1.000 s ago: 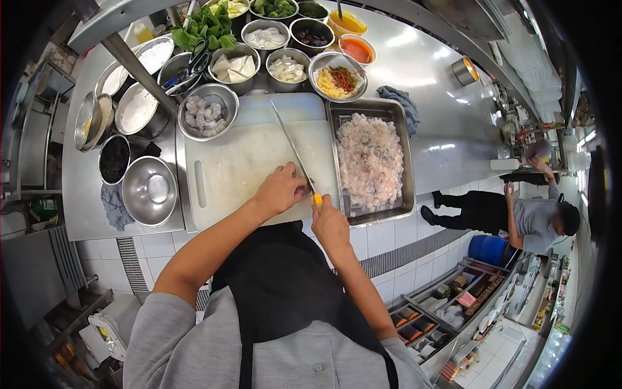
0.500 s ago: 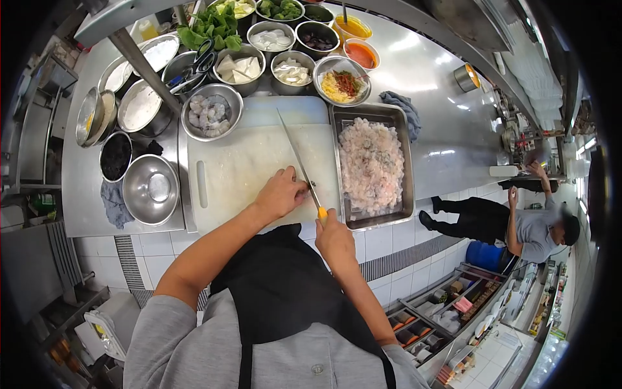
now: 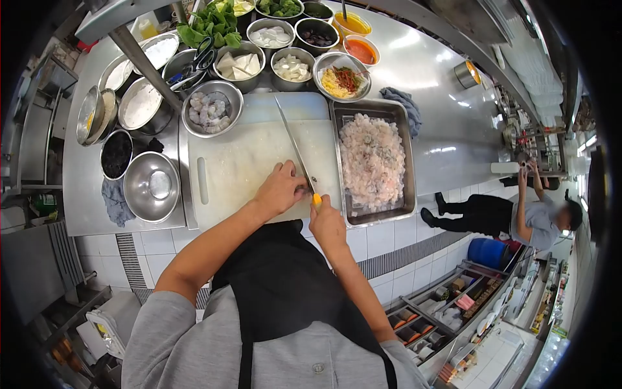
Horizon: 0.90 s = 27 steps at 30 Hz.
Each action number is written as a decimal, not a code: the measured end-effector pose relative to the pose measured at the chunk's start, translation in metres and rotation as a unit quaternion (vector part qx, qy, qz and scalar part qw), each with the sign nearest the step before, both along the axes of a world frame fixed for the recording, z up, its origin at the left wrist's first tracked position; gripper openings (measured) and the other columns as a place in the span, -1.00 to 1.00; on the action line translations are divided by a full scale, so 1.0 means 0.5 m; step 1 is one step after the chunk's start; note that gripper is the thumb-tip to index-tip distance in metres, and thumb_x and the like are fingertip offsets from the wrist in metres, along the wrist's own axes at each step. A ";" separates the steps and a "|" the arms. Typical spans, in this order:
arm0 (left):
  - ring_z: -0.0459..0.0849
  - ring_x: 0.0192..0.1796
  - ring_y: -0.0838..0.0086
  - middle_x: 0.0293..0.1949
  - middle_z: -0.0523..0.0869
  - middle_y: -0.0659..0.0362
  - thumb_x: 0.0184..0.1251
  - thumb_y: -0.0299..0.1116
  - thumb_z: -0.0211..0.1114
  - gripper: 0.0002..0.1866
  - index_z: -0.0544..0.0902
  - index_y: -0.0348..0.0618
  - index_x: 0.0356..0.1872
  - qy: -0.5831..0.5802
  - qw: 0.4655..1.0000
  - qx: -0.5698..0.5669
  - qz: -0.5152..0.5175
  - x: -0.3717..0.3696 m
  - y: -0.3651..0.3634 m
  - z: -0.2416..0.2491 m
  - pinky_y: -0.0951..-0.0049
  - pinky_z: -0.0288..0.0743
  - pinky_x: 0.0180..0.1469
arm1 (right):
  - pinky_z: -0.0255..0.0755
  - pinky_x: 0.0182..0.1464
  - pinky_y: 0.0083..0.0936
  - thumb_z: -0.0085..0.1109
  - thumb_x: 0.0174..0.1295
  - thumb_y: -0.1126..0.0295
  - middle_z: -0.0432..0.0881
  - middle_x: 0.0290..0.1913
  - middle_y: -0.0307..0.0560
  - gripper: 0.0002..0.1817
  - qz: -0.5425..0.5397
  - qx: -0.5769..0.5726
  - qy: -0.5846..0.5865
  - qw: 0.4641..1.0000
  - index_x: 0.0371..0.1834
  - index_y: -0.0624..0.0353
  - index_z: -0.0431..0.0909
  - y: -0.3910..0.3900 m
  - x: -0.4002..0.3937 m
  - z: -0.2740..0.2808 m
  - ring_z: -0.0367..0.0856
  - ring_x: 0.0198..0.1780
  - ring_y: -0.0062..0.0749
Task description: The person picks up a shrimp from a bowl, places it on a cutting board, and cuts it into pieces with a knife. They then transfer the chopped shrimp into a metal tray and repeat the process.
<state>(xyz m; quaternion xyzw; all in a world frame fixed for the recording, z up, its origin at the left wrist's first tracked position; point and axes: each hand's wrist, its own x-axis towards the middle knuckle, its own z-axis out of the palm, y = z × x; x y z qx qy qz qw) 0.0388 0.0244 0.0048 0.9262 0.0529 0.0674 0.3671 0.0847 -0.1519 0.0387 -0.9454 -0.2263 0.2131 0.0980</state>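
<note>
My right hand [image 3: 328, 228] is wrapped round the yellow handle of a long kitchen knife [image 3: 296, 144]. The blade points away from me over a white cutting board [image 3: 240, 172]. Just left of the blade is my left hand [image 3: 280, 189], its fingers curled down at the board near the handle end. Whatever lies under those fingertips is hidden. A small dark bit [image 3: 314, 179] lies on the board right of the blade. At the board's far left corner stands a steel bowl of peeled shrimp [image 3: 208, 113]. A steel tray [image 3: 411, 162] heaped with chopped pale shrimp meat [image 3: 370, 162] borders the board's right side.
An empty steel bowl [image 3: 151, 188] and a grey cloth [image 3: 115, 202] are on the left. Several bowls of ingredients line the back, among them tofu pieces [image 3: 240, 66] and leafy greens [image 3: 210, 29]. A metal post [image 3: 146, 68] rises at left. Another person [image 3: 534, 217] stands far right.
The knife and my right hand have shifted slightly forward and left. My left hand stays nearly in place, a little higher in view. The other person's arms have moved closer together.
</note>
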 end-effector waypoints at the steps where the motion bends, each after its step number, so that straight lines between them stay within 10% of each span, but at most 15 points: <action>1: 0.55 0.06 0.08 -0.04 0.57 0.00 0.23 -0.34 0.41 -0.81 0.81 -0.01 -0.13 -0.032 0.999 0.014 0.003 -0.005 -0.003 0.008 0.17 0.54 0.13 | 0.63 -0.13 0.15 0.15 0.49 0.17 0.74 -0.30 0.40 -0.65 0.002 -0.002 0.008 1.000 0.09 0.21 0.38 -0.004 0.000 0.004 0.76 -0.21 0.37; 11: 0.58 0.02 0.19 -0.10 0.66 0.12 0.22 -0.40 0.36 -0.88 0.78 -0.10 -0.24 -0.027 0.984 0.080 -0.159 0.024 0.052 -0.002 0.27 0.52 0.17 | 0.64 -0.10 0.10 0.14 0.51 0.17 0.75 -0.27 0.38 -0.64 0.010 -0.061 0.036 0.997 0.10 0.23 0.38 -0.023 -0.015 0.117 0.77 -0.18 0.35; 27: 0.52 -0.03 0.15 -0.15 0.61 0.12 0.17 -0.39 0.39 -0.87 0.79 -0.05 -0.25 -0.057 0.987 0.045 -0.146 0.026 0.050 0.007 0.25 0.49 0.12 | 0.64 -0.12 0.11 0.14 0.51 0.19 0.75 -0.29 0.36 -0.63 -0.001 -0.011 0.014 1.000 0.13 0.24 0.39 0.030 0.011 0.001 0.77 -0.20 0.34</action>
